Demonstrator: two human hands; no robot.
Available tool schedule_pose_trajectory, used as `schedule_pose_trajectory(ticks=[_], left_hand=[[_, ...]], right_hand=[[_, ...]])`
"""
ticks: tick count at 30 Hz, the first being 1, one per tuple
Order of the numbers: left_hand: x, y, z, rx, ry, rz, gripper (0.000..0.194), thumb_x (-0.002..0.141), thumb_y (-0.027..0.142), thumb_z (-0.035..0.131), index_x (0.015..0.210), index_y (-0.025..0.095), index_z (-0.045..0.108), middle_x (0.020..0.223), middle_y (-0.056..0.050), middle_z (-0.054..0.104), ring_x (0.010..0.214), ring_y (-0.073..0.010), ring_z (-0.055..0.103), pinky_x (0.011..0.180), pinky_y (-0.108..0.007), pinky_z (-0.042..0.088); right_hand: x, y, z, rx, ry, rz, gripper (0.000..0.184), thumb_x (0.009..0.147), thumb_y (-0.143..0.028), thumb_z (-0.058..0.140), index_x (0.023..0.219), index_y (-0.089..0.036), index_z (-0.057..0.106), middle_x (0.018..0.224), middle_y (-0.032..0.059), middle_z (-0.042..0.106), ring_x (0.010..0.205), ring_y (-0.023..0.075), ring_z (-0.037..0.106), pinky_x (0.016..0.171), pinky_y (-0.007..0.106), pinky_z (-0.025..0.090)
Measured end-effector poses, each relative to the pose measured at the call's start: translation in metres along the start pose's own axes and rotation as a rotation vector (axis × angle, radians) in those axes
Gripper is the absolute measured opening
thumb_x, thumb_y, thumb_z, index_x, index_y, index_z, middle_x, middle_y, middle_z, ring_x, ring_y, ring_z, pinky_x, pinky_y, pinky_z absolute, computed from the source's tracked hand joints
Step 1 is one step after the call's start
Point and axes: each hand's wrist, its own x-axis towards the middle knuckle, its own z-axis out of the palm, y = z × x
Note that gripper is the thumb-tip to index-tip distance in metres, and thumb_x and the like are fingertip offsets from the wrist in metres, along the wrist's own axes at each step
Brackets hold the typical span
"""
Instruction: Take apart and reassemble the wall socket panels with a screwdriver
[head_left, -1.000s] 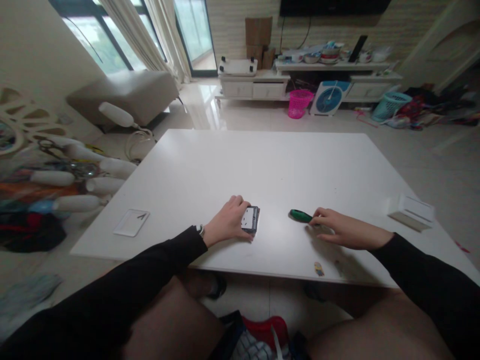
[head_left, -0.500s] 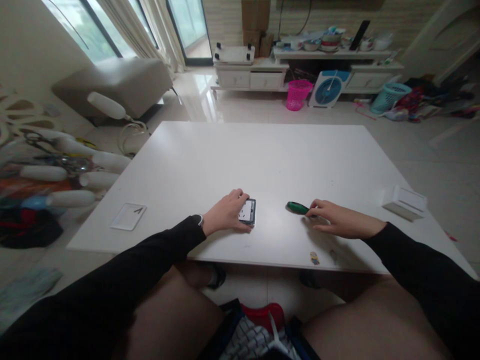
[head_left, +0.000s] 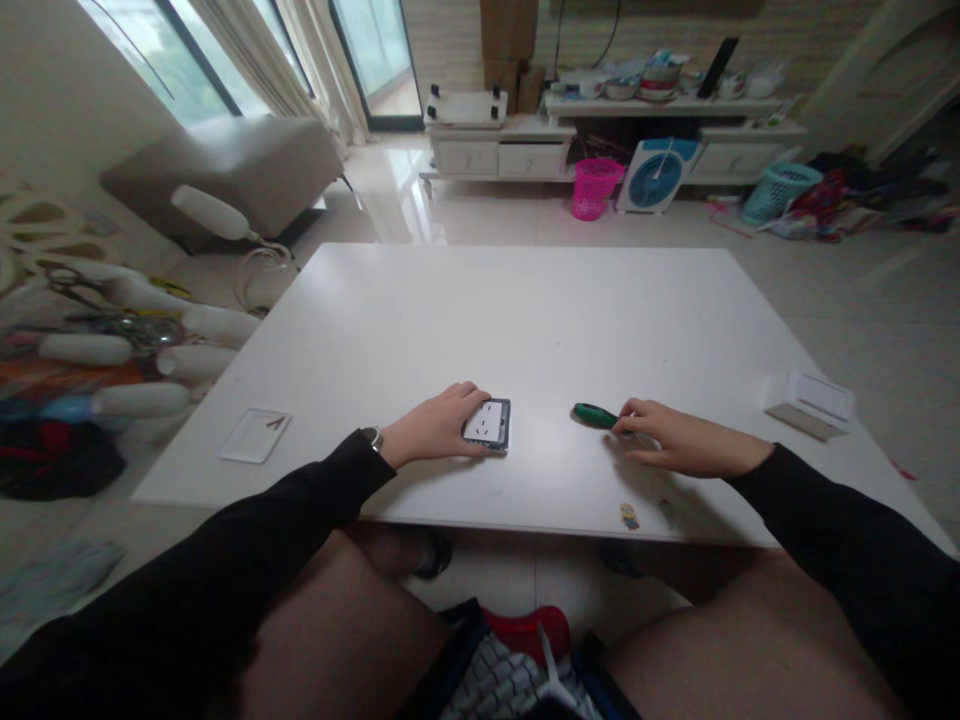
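On the white table lies a wall socket with a white face and a dark frame, flat near the table's front edge. My left hand spans it from the left, fingers at its far edge and thumb along its near edge. To the right, my right hand pinches a screwdriver behind its green handle. The handle points left toward the socket; the shaft is mostly hidden under my fingers.
A white square cover plate with small screws on it lies at left. At the right edge stands a white box. A small cartoon sticker is near the front edge.
My left hand has slid a little to the left along the socket, so more of its white face shows. My right hand and the screwdriver stay where they were.
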Motion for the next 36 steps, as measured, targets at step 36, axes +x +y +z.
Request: schedule_pose_trajectory(ticks=[36], left_hand=[[0.001,-0.030,-0.017,-0.120,0.146,-0.093,0.081,0.077,0.061,0.082,0.139,0.019,0.052,0.142,-0.017,0.056,0.132,-0.0326,0.056,0.114,-0.048,0.045]], right_hand=[[0.000,-0.001,0.005,0.040,0.005,0.032,0.033,0.089,-0.038,0.060,0.117,-0.025,0.071,0.118,0.0155,0.065,0.106,0.0347,0.067,0.097,0.052,0.055]])
